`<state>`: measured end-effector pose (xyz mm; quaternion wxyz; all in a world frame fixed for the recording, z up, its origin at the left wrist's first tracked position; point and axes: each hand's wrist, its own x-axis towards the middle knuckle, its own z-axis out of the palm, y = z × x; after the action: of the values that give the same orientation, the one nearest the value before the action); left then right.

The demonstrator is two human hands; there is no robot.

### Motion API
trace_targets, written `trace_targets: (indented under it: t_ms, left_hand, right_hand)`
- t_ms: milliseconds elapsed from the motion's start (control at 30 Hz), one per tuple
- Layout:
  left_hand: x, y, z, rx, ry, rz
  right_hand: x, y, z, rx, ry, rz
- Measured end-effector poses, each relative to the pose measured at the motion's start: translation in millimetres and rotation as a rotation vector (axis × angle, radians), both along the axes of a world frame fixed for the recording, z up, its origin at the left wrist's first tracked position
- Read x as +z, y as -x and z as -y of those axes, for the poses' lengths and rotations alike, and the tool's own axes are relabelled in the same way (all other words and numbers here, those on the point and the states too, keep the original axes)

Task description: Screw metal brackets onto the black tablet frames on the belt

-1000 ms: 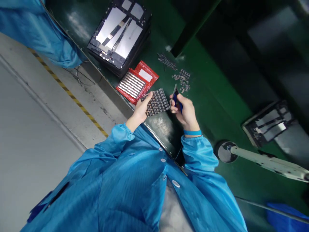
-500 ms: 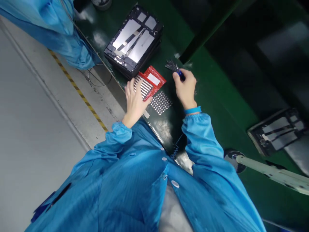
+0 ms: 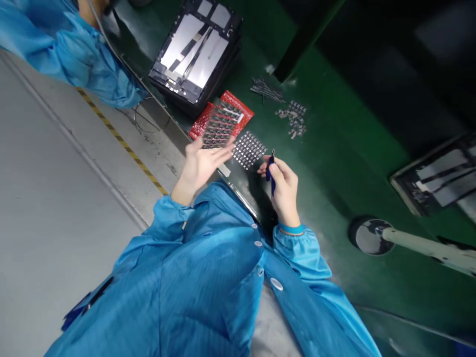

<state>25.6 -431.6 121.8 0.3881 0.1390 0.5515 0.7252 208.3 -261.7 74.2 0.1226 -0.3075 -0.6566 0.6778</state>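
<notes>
My left hand [image 3: 203, 161] holds a blurred panel of small parts [image 3: 222, 125] by its lower edge, tilted above red bubble-wrap pouches [image 3: 199, 125]. My right hand [image 3: 284, 186] is closed around blue-handled cutters [image 3: 270, 173], their metal tip pointing up. Between the hands, another panel of small parts [image 3: 249, 149] lies flat on the green table [image 3: 320, 163]. Beyond it are a pile of thin dark strips [image 3: 266, 90] and a cluster of small loose pieces [image 3: 295, 119].
A stack of opened tablet-like devices [image 3: 193, 54] stands at the upper left, near another person's blue sleeve [image 3: 85, 64]. At right are a round lamp head [image 3: 372, 235] on a pale arm and another opened device [image 3: 439, 173]. A dark post [image 3: 301, 44] rises behind.
My left hand has turned palm up and lifted a panel off the red pouches. My right hand has moved back toward me with the cutters, leaving the dark strips on the table.
</notes>
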Motion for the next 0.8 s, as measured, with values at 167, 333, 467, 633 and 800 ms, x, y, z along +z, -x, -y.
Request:
trace_targets:
  t_ms: [167, 333, 467, 633, 800]
  left_hand:
    - [19.7, -16.1, -21.8, -0.208, -0.228, 0.339]
    - [5.8, -28.3, -52.7, 0.035, -0.148, 0.224]
    - [-3.6, -44.7, -72.4, 0.145, -0.147, 0.199]
    - [1.0, -61.5, -83.2, 0.157, -0.14, 0.212]
    - [1.9, -61.7, -83.6, 0.145, -0.098, 0.156]
  right_hand:
    - [18.6, -7.9, 8.5, -0.036, -0.029, -0.016]
    - [32.6, -10.2, 7.4, -0.029, -0.091, -0.011]
    - [37.6, -9.3, 10.9, -0.023, -0.134, 0.002]
    - [41.4, -7.0, 13.8, -0.033, -0.165, 0.026]
    - [42.7, -12.9, 7.5, -0.034, -0.151, 0.034]
